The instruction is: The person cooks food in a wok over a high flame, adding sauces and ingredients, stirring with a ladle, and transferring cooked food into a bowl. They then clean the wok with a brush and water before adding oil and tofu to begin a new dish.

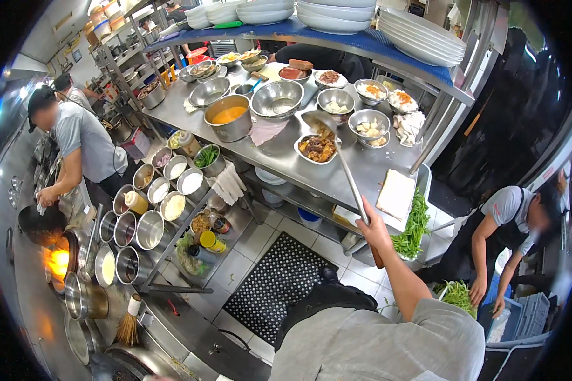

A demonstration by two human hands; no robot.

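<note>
Right of the frame's centre, the right hand (373, 230) is seen closed tightly round the wooden grip of a long-handled ladle (339, 152), the fingers wrapped fully about it with no gap showing. The ladle is held at arm's length, its shaft slanting up and to the left so that its bowl hangs over the white dish of browned food (317, 148) on the steel counter (362, 171), apparently because the dish stands too far off to be reached otherwise; whether the bowl touches the food cannot be told. The left hand is not shown anywhere in the picture, so its state cannot be given. Around the dish, metal bowls of cut ingredients (368, 120) are set close together toward the upper right, and a pot of orange liquid (229, 118) stands just left of a large empty steel bowl (277, 98), all kept within the ladle's reach. White plates (419, 38) are stacked on the blue-lined shelf above. At the lower left, round seasoning tins (149, 209) are ranked beside a flaming burner (57, 261), where another person in a grey shirt (82, 143) is bent over a wok. At the far right, a third person (502, 222) is stooped over leafy greens (454, 295).
</note>
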